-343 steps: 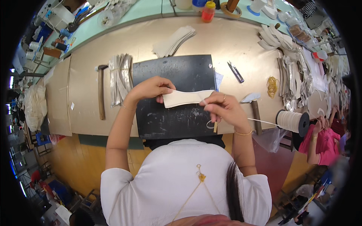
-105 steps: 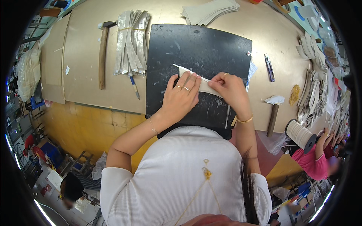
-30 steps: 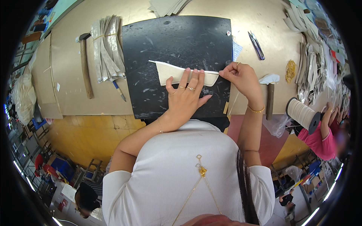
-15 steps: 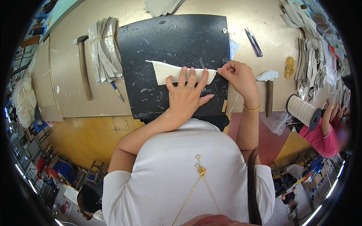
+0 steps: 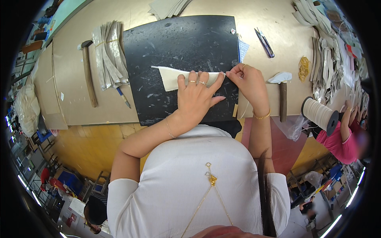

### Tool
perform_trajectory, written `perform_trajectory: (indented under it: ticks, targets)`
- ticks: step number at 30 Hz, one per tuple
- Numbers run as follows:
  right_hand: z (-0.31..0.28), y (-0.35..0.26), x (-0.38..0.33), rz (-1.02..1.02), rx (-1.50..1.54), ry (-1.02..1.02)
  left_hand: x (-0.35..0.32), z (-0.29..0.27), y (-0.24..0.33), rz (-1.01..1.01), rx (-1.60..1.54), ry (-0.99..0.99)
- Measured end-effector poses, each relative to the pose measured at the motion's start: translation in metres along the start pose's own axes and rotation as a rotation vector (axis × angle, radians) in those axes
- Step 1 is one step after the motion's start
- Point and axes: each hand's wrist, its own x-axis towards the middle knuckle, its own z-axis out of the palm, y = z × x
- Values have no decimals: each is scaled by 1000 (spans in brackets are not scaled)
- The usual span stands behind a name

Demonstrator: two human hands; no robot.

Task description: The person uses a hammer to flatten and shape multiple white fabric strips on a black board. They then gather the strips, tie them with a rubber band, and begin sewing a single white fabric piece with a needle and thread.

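A cream, flat cut piece [image 5: 170, 80] lies on the black board [image 5: 178, 39] in front of me. Along its far edge runs a narrow white strip [image 5: 171, 69], whose left end sticks out past the piece. My left hand [image 5: 196, 95] rests on the piece with fingers spread and slightly bent, fingertips along the stripped edge. At the right end, thumb and forefinger of my right hand [image 5: 252, 85] pinch the white strip, close beside the left forefinger. The right part of the piece is hidden under my left hand.
Left of the board lie a hammer [image 5: 88, 73], a banded bundle of grey strips [image 5: 109, 55] and a brush [image 5: 123, 97]. On the right are thread snips [image 5: 264, 43], yellow rubber bands [image 5: 304, 68], a white-wrapped hammer [image 5: 283, 99] and a spool of white tape [image 5: 319, 115]. A person in pink [image 5: 341, 144] is beyond.
My left hand has slid a little right along the strip, its fingers bending more and its forefinger coming closer to my right hand. The right hand keeps its pinch.
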Motion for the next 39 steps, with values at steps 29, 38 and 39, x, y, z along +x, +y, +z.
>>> perform_trajectory:
  ticks: [29,38,39]
  targets:
    - [42,13,-59,-400,-222,384,50,4,-69,601,-402,-72]
    - [50,14,-63,-449,-267,414,53,7,-73,615,-468,-102]
    - [50,14,-63,-452,-273,418,54,6,-73,615,-476,-104]
